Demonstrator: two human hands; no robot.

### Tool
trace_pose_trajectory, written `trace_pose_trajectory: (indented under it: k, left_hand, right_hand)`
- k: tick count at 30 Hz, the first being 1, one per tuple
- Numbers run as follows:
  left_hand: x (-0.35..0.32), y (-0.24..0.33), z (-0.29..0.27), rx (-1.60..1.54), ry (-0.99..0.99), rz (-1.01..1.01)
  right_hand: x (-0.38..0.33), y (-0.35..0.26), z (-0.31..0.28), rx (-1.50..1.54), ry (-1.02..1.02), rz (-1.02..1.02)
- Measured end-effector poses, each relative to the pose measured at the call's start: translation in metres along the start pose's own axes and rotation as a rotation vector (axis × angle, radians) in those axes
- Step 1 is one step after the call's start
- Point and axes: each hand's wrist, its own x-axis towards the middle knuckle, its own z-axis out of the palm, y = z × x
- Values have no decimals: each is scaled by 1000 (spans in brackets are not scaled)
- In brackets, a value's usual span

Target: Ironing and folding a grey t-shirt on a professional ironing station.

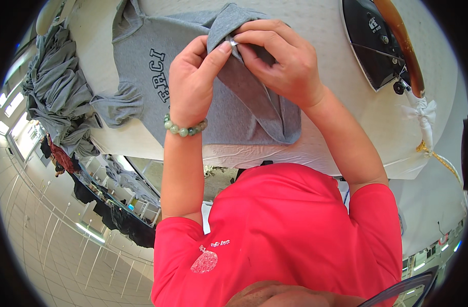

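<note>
A grey sweatshirt with dark lettering lies on the white-covered table in front of me. Its lower edge is turned up between my hands. My left hand, below a green bead bracelet, is closed in a pinch on the fabric, thumb against a small white label. From the other side my right hand pinches the same spot, its thumb and index finger at the label and its other fingers curled over the grey cloth. What lies inside the fold is hidden.
At the far right stands a black iron with a brown handle and a white cloth tied on its cord. A heap of grey garments hangs over the table's left side. The table edge runs close to my body.
</note>
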Motion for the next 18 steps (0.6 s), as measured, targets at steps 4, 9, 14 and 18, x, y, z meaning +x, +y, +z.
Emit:
trace_pose_trajectory:
  k: [4, 9, 14, 18]
  left_hand:
    - [-11, 9, 0, -95, 4, 61]
    - [-18, 13, -6, -77, -6, 97]
    - [-20, 14, -5, -56, 5, 123]
    - [-21, 13, -5, -9, 8, 139]
  right_hand:
    - [5, -10, -2, 37, 21, -7]
    - [7, -15, -1, 58, 23, -17]
    - [6, -17, 0, 57, 23, -27]
    - [3, -23, 0, 53, -7, 61]
